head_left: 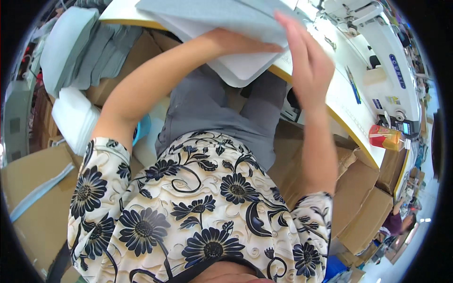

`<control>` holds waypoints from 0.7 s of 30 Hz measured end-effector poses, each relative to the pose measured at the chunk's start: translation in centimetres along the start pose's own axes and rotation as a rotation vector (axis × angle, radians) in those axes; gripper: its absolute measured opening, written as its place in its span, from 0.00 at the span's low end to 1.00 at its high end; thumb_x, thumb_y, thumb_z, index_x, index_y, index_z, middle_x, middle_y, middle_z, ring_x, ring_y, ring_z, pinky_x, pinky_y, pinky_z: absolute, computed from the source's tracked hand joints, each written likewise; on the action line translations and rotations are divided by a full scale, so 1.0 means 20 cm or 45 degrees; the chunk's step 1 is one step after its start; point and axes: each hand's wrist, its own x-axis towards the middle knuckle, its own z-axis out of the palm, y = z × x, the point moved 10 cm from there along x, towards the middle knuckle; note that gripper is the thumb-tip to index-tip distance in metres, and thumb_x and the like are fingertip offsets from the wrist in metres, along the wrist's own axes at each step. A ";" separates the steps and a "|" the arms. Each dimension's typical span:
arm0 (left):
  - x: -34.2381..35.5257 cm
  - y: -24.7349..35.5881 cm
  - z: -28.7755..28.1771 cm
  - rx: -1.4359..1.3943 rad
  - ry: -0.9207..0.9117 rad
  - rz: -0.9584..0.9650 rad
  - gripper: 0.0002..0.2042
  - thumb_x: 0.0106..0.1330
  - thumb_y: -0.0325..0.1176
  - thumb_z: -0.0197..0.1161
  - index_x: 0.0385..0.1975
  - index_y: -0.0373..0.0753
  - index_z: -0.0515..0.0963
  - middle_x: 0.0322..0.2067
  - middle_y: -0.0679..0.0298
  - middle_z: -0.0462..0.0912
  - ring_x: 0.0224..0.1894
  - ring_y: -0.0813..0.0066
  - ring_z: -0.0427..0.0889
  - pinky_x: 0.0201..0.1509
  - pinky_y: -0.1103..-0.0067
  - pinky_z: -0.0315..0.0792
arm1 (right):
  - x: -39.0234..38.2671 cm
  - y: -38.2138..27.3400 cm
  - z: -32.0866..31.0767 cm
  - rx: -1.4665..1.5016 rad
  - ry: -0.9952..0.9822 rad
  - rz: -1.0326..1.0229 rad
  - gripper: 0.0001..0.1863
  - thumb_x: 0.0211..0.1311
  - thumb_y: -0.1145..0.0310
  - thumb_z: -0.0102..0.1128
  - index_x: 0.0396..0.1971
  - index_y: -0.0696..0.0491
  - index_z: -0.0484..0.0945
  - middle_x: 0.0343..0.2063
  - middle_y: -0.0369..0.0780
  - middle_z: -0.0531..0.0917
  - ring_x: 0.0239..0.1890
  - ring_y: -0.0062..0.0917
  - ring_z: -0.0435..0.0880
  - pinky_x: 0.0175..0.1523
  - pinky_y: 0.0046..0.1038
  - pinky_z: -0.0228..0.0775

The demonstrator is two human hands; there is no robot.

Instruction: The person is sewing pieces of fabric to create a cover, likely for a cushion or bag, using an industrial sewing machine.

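"What is the person wearing?"

"A white top (198,207) with big dark blue flowers and curly lines all over it. The sleeves are short and have the same flowers on them."

"And below the top?"

"Grey trousers (212,113), plain, with no pattern."

"Anything on the arms below the sleeves?"

"No, both are bare. No watch, no rings that I can see."

White yellow-edged worktable (351,118) stands among brown cardboard boxes (363,203).
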 end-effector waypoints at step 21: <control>-0.10 0.16 -0.15 0.429 -0.262 -0.143 0.25 0.54 0.58 0.63 0.41 0.43 0.83 0.37 0.57 0.84 0.38 0.61 0.81 0.45 0.67 0.74 | -0.67 0.35 0.58 1.333 0.024 1.016 0.16 0.73 0.68 0.49 0.39 0.65 0.81 0.35 0.39 0.86 0.38 0.20 0.82 0.50 0.23 0.72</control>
